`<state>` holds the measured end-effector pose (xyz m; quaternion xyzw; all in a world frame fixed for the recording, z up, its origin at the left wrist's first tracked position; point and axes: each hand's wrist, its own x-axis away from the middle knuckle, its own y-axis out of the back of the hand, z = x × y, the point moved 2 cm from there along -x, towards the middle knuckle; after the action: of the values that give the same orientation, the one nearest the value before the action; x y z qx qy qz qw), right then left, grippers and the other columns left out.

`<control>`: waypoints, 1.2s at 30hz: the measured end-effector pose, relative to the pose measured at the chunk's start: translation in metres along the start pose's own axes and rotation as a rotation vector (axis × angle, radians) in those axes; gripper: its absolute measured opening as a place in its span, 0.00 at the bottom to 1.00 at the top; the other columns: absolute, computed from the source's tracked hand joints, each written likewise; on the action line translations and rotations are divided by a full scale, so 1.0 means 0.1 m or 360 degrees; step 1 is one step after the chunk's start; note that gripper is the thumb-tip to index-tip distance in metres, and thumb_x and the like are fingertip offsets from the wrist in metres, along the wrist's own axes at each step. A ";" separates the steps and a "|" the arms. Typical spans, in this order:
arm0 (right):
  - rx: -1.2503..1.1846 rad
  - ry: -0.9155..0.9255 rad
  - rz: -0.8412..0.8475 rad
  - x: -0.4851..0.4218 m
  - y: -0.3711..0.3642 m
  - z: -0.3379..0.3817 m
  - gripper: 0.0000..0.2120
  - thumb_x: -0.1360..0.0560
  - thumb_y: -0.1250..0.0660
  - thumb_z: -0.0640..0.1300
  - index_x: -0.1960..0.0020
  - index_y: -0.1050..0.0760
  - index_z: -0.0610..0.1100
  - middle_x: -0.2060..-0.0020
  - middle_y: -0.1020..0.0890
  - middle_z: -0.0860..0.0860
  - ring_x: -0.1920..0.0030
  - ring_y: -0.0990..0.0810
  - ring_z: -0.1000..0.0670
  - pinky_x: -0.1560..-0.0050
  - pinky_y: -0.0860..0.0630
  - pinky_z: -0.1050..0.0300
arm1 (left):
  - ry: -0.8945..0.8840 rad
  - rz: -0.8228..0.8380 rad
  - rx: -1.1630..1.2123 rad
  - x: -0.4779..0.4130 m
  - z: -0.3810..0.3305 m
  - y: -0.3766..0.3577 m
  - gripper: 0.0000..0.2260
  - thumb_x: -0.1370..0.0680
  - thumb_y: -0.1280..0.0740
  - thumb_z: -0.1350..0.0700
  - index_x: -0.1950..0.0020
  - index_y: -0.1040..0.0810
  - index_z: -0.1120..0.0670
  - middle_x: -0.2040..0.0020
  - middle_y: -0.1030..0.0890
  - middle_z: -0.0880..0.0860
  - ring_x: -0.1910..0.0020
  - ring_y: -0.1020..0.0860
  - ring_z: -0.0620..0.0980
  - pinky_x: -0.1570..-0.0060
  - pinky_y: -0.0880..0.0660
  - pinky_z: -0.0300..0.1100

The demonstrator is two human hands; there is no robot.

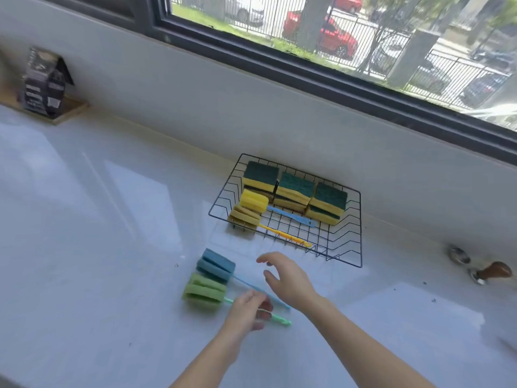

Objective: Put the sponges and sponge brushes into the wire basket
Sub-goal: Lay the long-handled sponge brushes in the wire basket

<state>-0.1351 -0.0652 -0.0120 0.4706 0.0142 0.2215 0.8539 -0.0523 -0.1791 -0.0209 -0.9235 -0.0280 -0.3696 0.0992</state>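
A black wire basket [355,233] stands on the white counter below the window. It holds three stacks of yellow-and-green sponges [293,189] and two yellow sponge brushes [253,201] lying in front of them. In front of the basket, a blue sponge brush [216,266] and a green sponge brush [204,291] lie side by side on the counter. My left hand [249,310] pinches the green brush's thin handle. My right hand [288,278] hovers with spread fingers just above the blue brush's handle, holding nothing.
A dark packet [44,85] stands on a wooden board at the far left against the wall. A metal piece [458,254] and a wooden-handled tool [492,271] lie right of the basket. Small dark crumbs dot the counter.
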 end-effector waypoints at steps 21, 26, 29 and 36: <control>-0.0081 -0.0516 0.0269 0.63 -0.49 -0.06 0.17 0.31 0.40 0.41 0.47 0.24 0.56 0.60 0.22 0.59 0.55 0.24 0.55 0.59 0.29 0.59 | 0.0301 -0.0267 0.0941 0.18 0.64 0.23 0.09 0.21 0.38 0.58 0.42 0.26 0.55 0.58 0.21 0.52 0.60 0.24 0.48 0.64 0.31 0.41; -0.0088 -0.0535 0.0292 0.64 -0.50 -0.10 0.12 0.30 0.36 0.47 0.48 0.22 0.54 0.59 0.22 0.58 0.57 0.25 0.55 0.57 0.28 0.60 | 0.0276 -0.0326 0.0843 0.15 0.62 0.16 0.03 0.21 0.38 0.60 0.50 0.25 0.55 0.61 0.22 0.54 0.63 0.25 0.49 0.65 0.32 0.41; -0.0069 -0.0543 0.0289 0.61 -0.53 -0.09 0.12 0.31 0.37 0.47 0.49 0.22 0.54 0.61 0.22 0.58 0.58 0.25 0.55 0.58 0.29 0.61 | 0.0191 -0.0350 0.0770 0.12 0.57 0.13 0.03 0.22 0.38 0.61 0.54 0.26 0.57 0.64 0.24 0.55 0.66 0.26 0.50 0.66 0.34 0.41; -0.0054 -0.0559 0.0294 0.56 -0.61 -0.03 0.04 0.33 0.38 0.49 0.59 0.31 0.56 0.62 0.25 0.57 0.59 0.27 0.52 0.61 0.32 0.59 | 0.0057 -0.0245 0.0406 -0.02 0.53 0.19 0.08 0.22 0.39 0.66 0.61 0.28 0.61 0.68 0.26 0.58 0.72 0.29 0.51 0.74 0.32 0.38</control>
<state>-0.0629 -0.0687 -0.0526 0.4870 -0.1819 0.2136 0.8271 -0.0156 -0.1867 -0.0626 -0.8917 -0.1437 -0.3861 0.1874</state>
